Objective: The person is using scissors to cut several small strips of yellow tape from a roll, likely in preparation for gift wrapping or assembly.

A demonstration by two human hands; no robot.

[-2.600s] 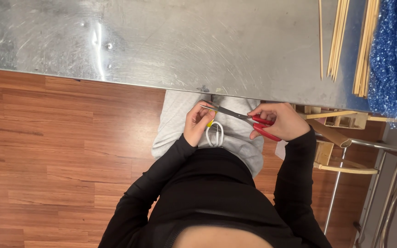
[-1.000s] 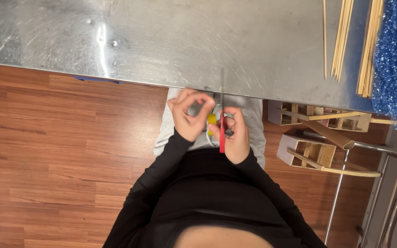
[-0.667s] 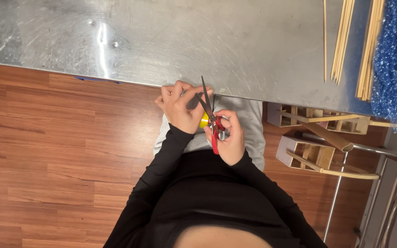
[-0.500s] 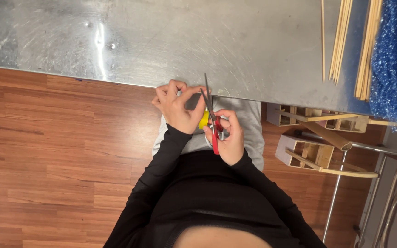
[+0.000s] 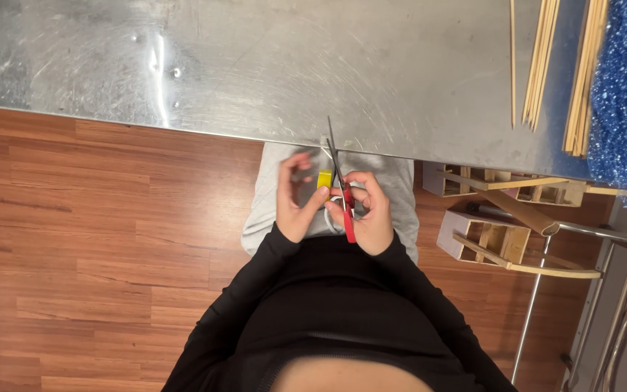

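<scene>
Red-handled scissors [image 5: 342, 192] in right grip [image 5: 369, 210], blades forward

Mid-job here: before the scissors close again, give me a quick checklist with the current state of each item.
1. Right hand grips the red-handled scissors: ok.
2. Blades point away from the body, toward the metal table edge: ok.
3. Left hand holds the small yellow piece beside the blades: ok.
4. Left fingertips out of the blades' path: cannot tell, they sit very close.
5. White strand caught between the blades: cannot tell, too small.
6. Wooden sticks on the table lie apart from the hands: ok.
</scene>
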